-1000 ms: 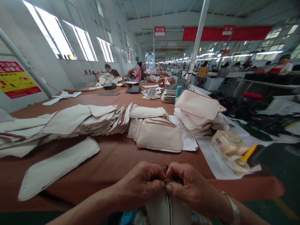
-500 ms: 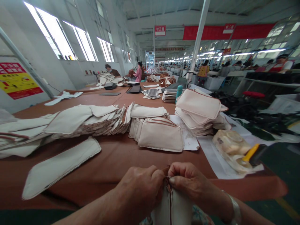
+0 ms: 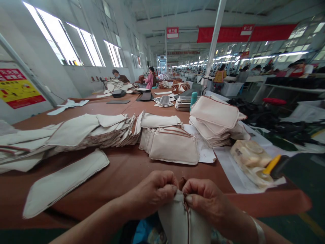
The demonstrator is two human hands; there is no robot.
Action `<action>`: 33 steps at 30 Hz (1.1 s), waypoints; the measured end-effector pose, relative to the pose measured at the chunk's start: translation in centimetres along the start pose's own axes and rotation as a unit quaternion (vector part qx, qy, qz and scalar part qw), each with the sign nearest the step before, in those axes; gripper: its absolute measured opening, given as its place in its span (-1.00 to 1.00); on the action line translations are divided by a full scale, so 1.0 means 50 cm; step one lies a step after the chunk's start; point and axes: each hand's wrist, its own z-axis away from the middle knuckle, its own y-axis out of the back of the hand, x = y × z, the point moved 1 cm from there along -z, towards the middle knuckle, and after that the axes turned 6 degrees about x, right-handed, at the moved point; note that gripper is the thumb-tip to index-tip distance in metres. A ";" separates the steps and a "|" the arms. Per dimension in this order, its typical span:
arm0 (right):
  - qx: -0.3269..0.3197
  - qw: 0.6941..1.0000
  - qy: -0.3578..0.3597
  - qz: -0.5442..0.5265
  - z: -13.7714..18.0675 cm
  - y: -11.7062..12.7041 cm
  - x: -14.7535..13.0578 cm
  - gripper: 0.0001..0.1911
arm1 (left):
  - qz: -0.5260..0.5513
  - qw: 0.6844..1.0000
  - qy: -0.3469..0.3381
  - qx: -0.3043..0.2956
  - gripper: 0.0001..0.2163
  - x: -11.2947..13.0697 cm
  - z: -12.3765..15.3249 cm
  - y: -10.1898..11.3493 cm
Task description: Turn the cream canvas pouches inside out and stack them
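My left hand (image 3: 152, 195) and my right hand (image 3: 205, 200) are both closed, pinching the top edge of a cream canvas pouch (image 3: 182, 222) with a brown seam down its middle. I hold it at the near edge of a brown table (image 3: 122, 176), the thumbs almost touching each other. A silver bangle sits on my right wrist. The lower part of the pouch runs out of view.
A flat cream fabric strip (image 3: 63, 181) lies to the left. Beyond it lie fanned fabric pieces (image 3: 83, 132), a row of finished pouches (image 3: 174, 145) and a taller pouch stack (image 3: 217, 120). A plastic bag with a yellow-handled tool (image 3: 254, 159) lies right. Other people work far off.
Both hands shifted slightly along the pouch's top edge, and more of the cream pouch shows between and below them. The table items stayed put.
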 end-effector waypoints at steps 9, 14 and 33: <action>0.012 1.000 -0.002 0.019 -0.005 0.008 0.002 -0.83 | 0.030 0.999 -0.035 0.001 -0.74 -0.016 -0.001 -0.013; 0.011 0.999 0.004 0.033 -0.008 0.013 0.005 -0.83 | 0.008 1.000 -0.011 -0.014 -0.74 -0.018 -0.003 -0.013; 0.101 0.988 0.045 0.109 -0.005 0.007 0.045 -0.94 | 0.053 0.989 0.137 0.017 -0.79 -0.031 -0.017 -0.048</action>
